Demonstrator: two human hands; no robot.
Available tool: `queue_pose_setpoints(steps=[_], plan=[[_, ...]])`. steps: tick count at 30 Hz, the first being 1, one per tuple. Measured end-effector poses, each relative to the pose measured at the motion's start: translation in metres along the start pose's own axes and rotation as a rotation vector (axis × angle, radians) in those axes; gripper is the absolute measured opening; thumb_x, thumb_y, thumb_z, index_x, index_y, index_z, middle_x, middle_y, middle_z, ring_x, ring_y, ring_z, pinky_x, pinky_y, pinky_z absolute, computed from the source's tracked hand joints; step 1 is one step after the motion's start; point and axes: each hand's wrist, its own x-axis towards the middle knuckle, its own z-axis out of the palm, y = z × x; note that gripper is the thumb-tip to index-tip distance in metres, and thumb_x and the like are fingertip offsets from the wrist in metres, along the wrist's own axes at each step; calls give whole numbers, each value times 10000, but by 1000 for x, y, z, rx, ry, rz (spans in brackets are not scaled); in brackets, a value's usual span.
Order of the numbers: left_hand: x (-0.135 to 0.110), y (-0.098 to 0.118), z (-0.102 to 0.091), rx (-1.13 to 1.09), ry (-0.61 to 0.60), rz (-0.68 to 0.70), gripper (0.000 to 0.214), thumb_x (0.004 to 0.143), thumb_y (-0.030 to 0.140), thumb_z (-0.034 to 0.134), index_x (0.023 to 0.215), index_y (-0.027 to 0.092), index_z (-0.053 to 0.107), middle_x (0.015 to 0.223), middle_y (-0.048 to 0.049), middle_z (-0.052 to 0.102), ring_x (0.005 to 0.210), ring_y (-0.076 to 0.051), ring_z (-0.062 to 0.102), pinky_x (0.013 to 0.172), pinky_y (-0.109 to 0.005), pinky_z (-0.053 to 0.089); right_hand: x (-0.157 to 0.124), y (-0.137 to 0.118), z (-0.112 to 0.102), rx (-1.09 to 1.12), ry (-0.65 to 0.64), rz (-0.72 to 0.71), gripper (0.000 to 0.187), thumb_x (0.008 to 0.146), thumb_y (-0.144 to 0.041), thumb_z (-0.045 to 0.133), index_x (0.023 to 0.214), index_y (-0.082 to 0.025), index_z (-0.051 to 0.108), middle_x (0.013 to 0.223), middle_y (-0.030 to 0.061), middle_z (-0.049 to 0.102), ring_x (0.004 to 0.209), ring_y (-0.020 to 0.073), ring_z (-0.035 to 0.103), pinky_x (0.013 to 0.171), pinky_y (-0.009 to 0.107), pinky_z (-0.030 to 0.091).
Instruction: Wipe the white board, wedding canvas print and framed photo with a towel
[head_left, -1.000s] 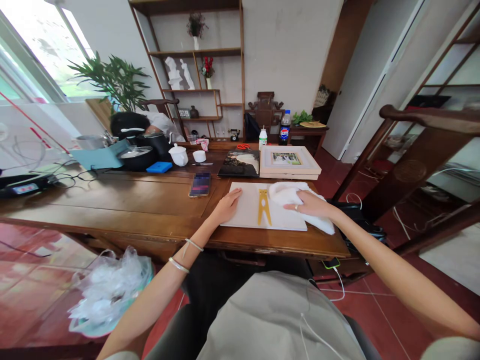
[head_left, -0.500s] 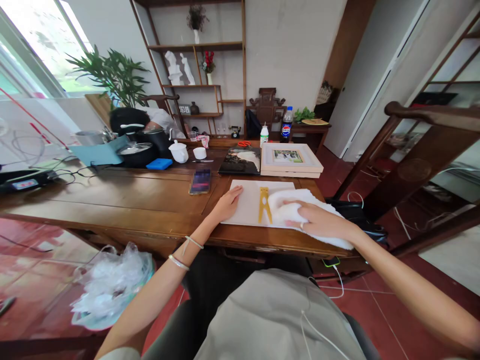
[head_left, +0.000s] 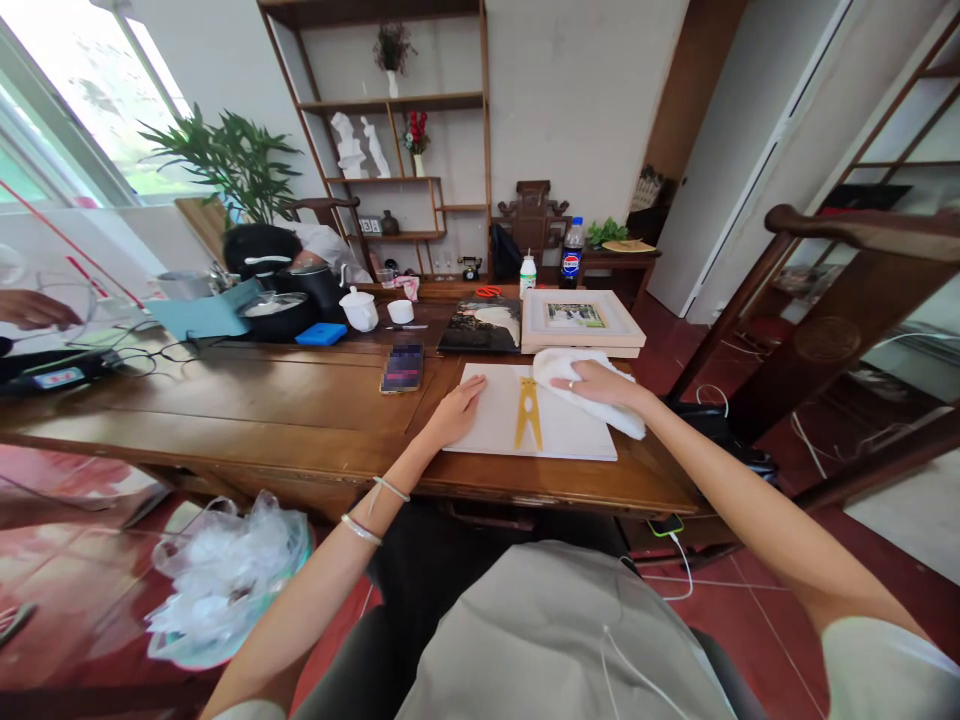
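Wooden table (head_left: 300,400), white cloth (head_left: 609,414) beneath right grip (head_left: 600,382), yellow cutout (head_left: 528,391) beside cloth

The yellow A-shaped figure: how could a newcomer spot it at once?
Find the wooden table, then the flat white board near its front edge. On it, between the left hand and the white cloth under the right hand, is the yellow figure. Its colour and two splayed legs set it apart from the white board and cloth.
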Motion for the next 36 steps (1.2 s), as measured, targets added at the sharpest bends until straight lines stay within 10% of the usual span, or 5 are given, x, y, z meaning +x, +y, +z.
queue_pose_setpoints(steps=[6, 16, 28, 36], plan=[[0, 0, 0, 8, -1, 3, 453, 867, 188, 309, 1268, 129, 513, 1379, -74, 467, 1314, -189, 377, 1128, -379, 259, -4, 2, -1, -63, -7, -36, 485, 864, -599, 338, 750, -168, 530, 871, 142, 625, 786, 246, 574, 689, 314, 412], [0, -2, 3, 19, 12, 12, 461, 863, 175, 307, 1277, 145, 508, 1377, -50, 471, 1310, -180, 384, 1127, -372, 265, -113, -41, -23, -29, -225, -147, 444, 822, -608, 394, 672, -218, 545, 819, 94, 620, 725, 226, 572, 654, 319, 419], [0, -1, 1, 37, -9, 2, 465, 873, 191, 297, 1282, 98, 499, 1389, -87, 453, 1322, -175, 364, 1132, -338, 247, 8, -6, 7, 60, 11, 62, 455, 857, -590, 363, 836, -172, 541, 969, 144, 629, 842, 254, 586, 708, 302, 420], [0, 1, 0, 25, -6, -2, 451, 879, 191, 299, 1277, 133, 505, 1388, -70, 456, 1317, -177, 372, 1129, -364, 256, -34, -12, -5, 18, -67, -16, 452, 837, -606, 377, 731, -185, 507, 894, 126, 619, 812, 248, 573, 713, 308, 414]])
